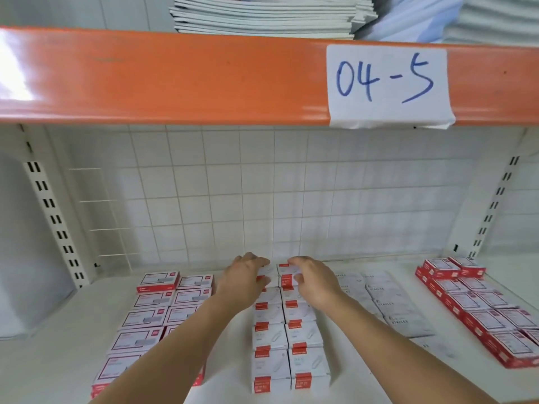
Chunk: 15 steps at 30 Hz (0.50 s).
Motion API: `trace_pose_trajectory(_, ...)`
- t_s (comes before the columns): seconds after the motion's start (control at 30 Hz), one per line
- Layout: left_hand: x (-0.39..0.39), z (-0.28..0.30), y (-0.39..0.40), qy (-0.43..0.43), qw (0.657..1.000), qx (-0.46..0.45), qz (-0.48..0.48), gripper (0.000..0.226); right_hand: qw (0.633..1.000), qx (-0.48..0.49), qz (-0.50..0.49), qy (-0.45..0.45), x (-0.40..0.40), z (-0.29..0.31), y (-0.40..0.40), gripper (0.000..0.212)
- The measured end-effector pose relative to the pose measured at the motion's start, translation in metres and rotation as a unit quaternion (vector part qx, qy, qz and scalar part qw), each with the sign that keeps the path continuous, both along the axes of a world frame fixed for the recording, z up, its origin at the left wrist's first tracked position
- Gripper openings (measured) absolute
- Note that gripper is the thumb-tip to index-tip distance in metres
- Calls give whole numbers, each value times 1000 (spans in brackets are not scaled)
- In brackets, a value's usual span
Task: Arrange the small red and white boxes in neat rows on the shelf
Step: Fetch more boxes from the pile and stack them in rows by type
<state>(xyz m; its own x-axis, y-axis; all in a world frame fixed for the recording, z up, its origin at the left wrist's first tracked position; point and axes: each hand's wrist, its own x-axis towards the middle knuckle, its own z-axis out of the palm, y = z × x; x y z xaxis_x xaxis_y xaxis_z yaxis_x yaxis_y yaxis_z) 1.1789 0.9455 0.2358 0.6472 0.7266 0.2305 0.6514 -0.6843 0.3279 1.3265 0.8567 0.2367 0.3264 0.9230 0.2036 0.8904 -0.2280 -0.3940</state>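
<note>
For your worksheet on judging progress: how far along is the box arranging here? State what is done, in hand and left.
Done: the middle boxes lie in two straight columns running towards the shelf front. In hand: the left hand and right hand each grip a box at the back end of those columns, squaring them up. Left: the far-right boxes run at a slant with some stacked on top.

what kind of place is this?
Likely a stationery stockroom or shop storage: an orange shelf beam with a handwritten label "04-5", rows of small boxes, and stacked paper on the shelf above.
</note>
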Motion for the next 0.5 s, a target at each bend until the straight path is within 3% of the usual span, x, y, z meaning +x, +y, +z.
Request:
trace_pose_trajectory(0.23,9,1,-10,-21,998,50,-27,47,998,21,-20,-60,6,1,-17,42)
trace_pose_trajectory(0.5,68,10,-56,-2,988,37,-148,50,985,16,-116,-125,46,9,-93,47)
